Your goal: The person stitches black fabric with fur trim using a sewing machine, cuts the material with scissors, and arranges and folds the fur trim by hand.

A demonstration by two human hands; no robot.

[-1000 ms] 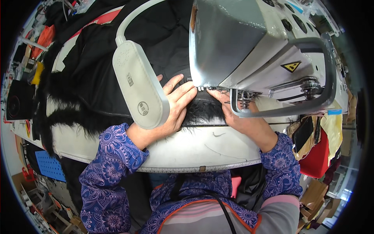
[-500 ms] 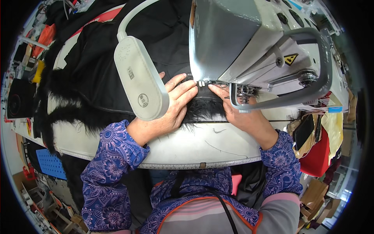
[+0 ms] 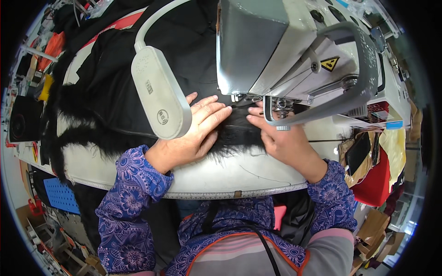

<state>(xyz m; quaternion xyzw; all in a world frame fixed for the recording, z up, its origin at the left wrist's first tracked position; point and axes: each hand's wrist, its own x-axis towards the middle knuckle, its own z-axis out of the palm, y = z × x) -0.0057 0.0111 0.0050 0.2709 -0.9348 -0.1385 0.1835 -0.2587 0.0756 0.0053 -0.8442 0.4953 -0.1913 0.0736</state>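
Note:
Black cloth (image 3: pixel 124 78) with a shaggy fur edge (image 3: pixel 237 137) lies across the bed of a sewing machine (image 3: pixel 258 46). My left hand (image 3: pixel 191 130) rests on it left of the needle area, palm down, fingers stretched out over the fabric. On the other side, my right hand (image 3: pixel 285 140) lies on the cloth just under the machine head, its fingers extended; the finger guard bar and tension parts cover some of them. A white lamp head (image 3: pixel 161 94) on a bent neck hangs over the left hand and hides part of the cloth. The needle is too small to make out.
A measuring tape (image 3: pixel 258 192) runs along the table's front edge. At the right lie a dark phone (image 3: pixel 358 154) and a red bin (image 3: pixel 374 181). A black speaker-like box (image 3: pixel 23 117) stands far left, with a blue perforated panel (image 3: pixel 61 193) below it.
My right fingers have drawn back a little from the needle area. The left hand has shifted slightly left. The machine and lamp appear slightly further left in the picture.

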